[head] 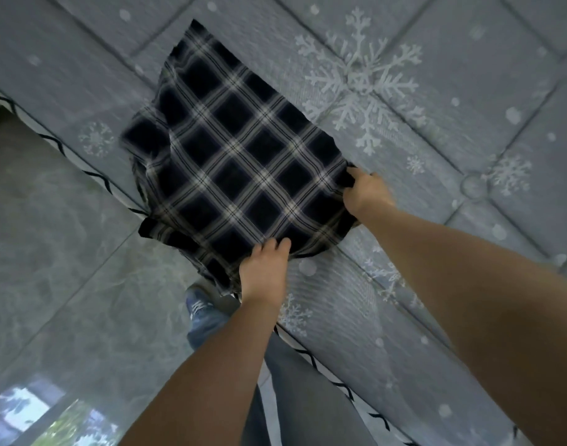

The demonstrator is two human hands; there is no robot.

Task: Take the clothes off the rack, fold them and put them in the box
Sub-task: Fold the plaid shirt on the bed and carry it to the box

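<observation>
Your plaid garment point(230, 149) lies flat on the snowflake-patterned mattress point(436, 91), its near end overhanging the mattress edge on your side — that is the landmark to work from. Its long axis runs away from you, from the mattress edge up and inward toward the far corner.

Both your hands are already on its near end. Your left hand point(265, 268) has its fingers curled over the hem at the corner nearest the edge; your right hand point(364, 191) pinches the other near corner, further in over the mattress. Neither is markedly closer; each holds its own corner, so the fold most likely goes forward along that long axis — near end carried to the far end.

A loose flap (perhaps a sleeve, the blur makes it hard to tell) bunches on the garment's left side by the edge.

No box or rack is in view.
</observation>
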